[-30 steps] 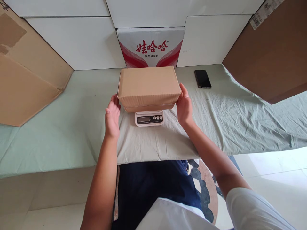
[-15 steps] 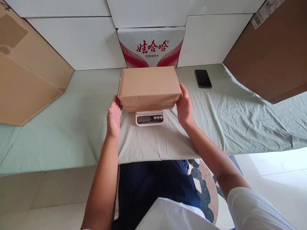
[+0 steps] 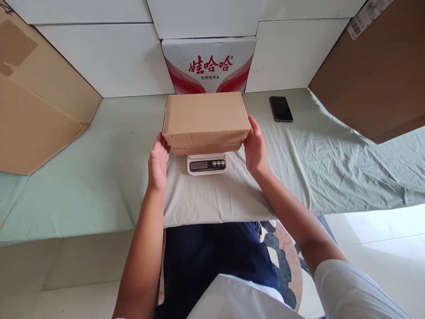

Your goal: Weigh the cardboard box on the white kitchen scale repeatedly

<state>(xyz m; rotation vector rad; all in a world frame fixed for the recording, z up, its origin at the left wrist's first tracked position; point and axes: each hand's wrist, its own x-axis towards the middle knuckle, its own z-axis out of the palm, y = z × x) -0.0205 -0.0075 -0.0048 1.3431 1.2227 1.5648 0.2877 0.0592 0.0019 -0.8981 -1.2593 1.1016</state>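
Left hand has edged inward, against or just beside the brown cardboard box; the right hand has hardly shifted. Both have fingers extended along its ends, not clenched; their pressure cannot be told. Beneath its near edge shows a smooth white plastic scale. Stiff, matte board should resist slipping; weight is uncertain, so low, two-ended support suits it. Beyond: a glossy phone, then a printed carton.

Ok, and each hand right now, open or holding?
Left hand: open, at the left end of the small cardboard box.
Right hand: open, at its right end.
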